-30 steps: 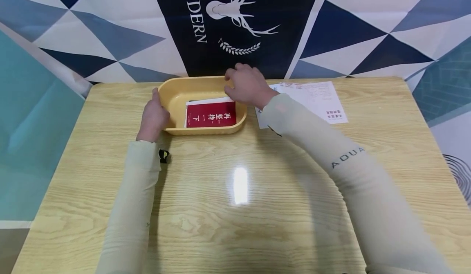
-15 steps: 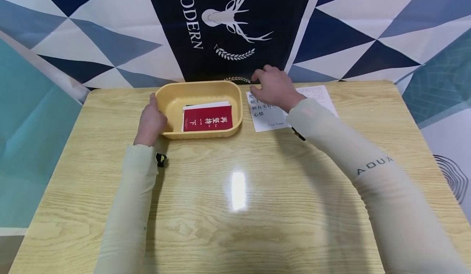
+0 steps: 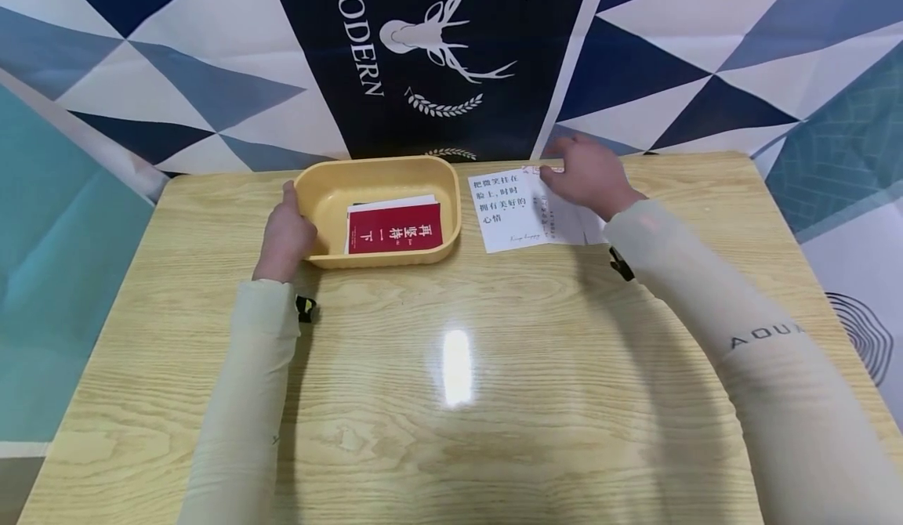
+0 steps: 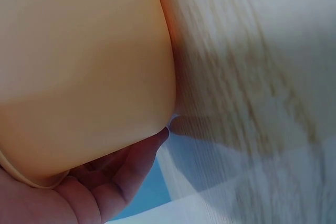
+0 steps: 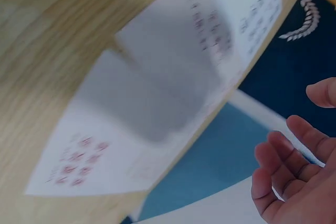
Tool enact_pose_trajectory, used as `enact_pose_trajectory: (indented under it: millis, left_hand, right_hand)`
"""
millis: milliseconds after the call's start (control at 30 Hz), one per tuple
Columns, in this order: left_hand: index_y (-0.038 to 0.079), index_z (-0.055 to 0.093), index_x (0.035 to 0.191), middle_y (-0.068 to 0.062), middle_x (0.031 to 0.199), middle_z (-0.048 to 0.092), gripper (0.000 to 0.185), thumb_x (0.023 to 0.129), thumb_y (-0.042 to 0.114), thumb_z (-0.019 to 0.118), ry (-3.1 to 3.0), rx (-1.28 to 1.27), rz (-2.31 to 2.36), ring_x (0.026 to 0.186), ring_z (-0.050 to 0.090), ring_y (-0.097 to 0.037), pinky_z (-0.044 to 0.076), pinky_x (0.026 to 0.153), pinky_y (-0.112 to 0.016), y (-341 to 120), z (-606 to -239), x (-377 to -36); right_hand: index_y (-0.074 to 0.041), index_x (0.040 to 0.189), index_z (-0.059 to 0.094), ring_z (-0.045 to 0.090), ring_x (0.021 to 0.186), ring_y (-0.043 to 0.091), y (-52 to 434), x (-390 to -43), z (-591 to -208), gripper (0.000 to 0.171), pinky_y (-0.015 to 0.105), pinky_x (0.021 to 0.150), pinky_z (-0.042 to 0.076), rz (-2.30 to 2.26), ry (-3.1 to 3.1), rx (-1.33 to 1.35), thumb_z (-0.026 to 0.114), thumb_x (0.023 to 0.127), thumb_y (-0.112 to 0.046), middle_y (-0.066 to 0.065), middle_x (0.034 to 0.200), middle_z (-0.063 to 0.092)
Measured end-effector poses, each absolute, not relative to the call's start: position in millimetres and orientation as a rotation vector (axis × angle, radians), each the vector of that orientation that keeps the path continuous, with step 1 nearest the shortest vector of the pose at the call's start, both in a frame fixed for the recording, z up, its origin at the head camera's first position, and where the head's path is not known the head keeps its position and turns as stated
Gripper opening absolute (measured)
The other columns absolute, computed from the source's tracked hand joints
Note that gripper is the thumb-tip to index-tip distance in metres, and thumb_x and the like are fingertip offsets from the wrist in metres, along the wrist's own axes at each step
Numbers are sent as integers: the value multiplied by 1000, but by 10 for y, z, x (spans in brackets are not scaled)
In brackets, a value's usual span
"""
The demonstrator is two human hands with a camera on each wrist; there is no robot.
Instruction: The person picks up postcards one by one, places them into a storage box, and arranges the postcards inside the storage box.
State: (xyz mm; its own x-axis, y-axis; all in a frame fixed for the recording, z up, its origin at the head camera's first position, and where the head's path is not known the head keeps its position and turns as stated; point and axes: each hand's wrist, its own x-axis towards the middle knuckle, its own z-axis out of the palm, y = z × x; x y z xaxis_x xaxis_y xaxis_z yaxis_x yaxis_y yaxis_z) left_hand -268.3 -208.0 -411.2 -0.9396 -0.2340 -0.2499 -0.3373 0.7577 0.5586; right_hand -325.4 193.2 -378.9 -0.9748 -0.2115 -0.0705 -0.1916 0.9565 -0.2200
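Cards [image 3: 536,210], white with printed text, lie overlapped on the counter [image 3: 451,400] just right of the tub [image 3: 451,196]. Nearest the viewer, both sleeved forearms run up the wood-grain surface. Left hand [image 3: 285,235] cups the tub's left end, fingers curled under its wall (seen close in the left wrist view [image 4: 110,182]). Inside the yellow tub rests a red card [image 3: 395,235] atop a white one. Right hand [image 3: 589,180] lies over the far part of the cards, fingers loosely spread and gripping nothing; whether it touches them cannot be told. Behind the counter hangs a backdrop [image 3: 437,39] with a deer emblem.
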Motion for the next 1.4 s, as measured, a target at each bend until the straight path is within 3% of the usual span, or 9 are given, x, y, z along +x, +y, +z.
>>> enact_pose_trajectory:
  millis: [400,1033,1167,1267,1400]
  left_hand:
    - [6,-9,150,-32,143,31,76,87,-5,32,2798,-456,933,117,42,-37,39,101,-46,-2079,-4123,-2685]
    - [6,-9,150,-32,143,31,73,89,-4,29,2814,-465,920,118,43,-38,40,101,-46,-2088,-4154,-2685]
    - [6,-9,150,-32,144,31,73,88,-5,29,2814,-454,912,118,43,-38,40,100,-47,-2094,-4154,-2678]
    - [6,-9,150,-32,143,32,73,88,-4,28,2821,-446,908,116,44,-38,41,99,-46,-2098,-4160,-2677]
    - [5,-7,150,-33,140,35,71,89,-3,28,2842,-433,897,112,46,-37,42,97,-46,-2097,-4168,-2684]
  right_hand:
    - [3,131,47,44,118,42,2437,-3224,-3957,59,58,91,40,-435,2973,-103,40,93,-41,28,134,45]
    - [9,132,43,47,108,43,2809,-3137,-4168,96,56,85,41,-452,2912,167,35,82,-74,33,126,45]
    - [9,121,52,53,93,37,2809,-3121,-4186,97,47,69,45,-386,2906,196,37,79,-77,30,112,54]
    - [5,98,60,54,74,30,2808,-3109,-4207,88,37,54,42,-360,2905,217,41,77,-78,22,88,59]
    - [-2,73,56,50,60,24,2815,-3094,-4229,76,32,47,37,-351,2910,240,44,76,-77,12,65,52]
